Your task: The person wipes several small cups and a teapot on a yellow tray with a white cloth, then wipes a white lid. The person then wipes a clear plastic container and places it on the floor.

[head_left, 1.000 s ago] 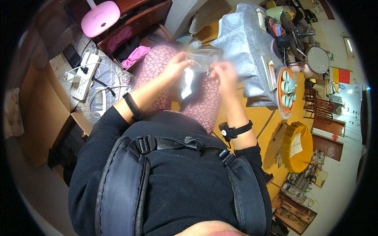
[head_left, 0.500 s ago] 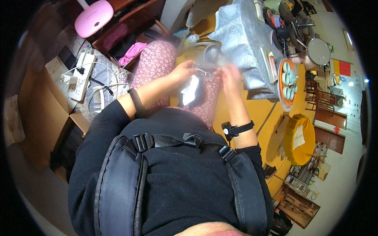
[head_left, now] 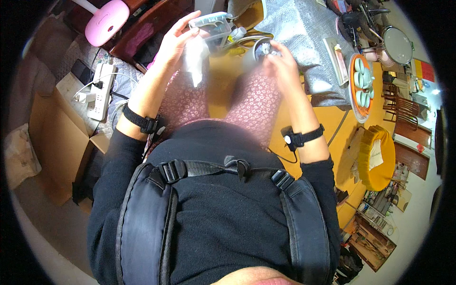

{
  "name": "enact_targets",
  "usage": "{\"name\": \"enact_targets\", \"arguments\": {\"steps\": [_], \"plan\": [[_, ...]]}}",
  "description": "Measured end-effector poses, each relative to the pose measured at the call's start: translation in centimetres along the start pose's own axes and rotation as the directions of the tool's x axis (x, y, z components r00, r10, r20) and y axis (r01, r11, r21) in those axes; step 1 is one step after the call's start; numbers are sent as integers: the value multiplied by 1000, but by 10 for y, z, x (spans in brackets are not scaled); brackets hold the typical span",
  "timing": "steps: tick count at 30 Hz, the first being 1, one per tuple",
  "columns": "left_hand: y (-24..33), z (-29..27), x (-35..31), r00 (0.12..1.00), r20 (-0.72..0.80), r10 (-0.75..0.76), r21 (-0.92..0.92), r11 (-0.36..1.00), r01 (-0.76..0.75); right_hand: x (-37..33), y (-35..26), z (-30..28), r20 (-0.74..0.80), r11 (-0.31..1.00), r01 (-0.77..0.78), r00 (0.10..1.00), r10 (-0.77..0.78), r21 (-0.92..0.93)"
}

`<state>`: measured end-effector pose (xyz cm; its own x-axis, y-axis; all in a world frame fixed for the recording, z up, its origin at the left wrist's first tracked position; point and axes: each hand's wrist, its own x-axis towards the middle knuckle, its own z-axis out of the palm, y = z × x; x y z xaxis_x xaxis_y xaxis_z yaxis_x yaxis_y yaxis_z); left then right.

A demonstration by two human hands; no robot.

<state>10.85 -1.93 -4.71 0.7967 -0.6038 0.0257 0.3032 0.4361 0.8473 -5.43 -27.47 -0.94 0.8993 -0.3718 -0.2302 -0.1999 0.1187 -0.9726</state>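
Note:
My left hand, up at the left above my thigh, grips a clear plastic box with a pale bluish top. A crumpled white piece, bright with glare, hangs below the box near that hand; its kind is unclear. On the right, my right hand is at the rim of a small dark round bin. Pale crumpled bits show in the bin's mouth, right by the fingertips. Those fingers are partly blurred, and whether they hold anything does not show.
A table under a silvery cloth stands at the right, with an orange tray of pale green cups. To the left are a white power strip, an open cardboard box and a pink lamp. A yellow round stool stands farther right.
My hands were together over my lap around something clear. Now the left has moved up and left with the clear box, and the right has gone to the dark bin.

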Motion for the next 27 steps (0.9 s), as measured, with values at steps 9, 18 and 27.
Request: {"name": "enact_targets", "arguments": {"steps": [9,18,27], "plan": [[-20,7,-12,993,96,-74,93,994,65,37,-7,59,266,989,-54,960,89,-135],[-7,-5,-8,999,37,28,223,974,-36,63,3,71,264,984,-175,952,157,45],[1,-25,1,973,-231,24,224,974,29,194,136,43,126,945,-318,937,325,-75]]}}
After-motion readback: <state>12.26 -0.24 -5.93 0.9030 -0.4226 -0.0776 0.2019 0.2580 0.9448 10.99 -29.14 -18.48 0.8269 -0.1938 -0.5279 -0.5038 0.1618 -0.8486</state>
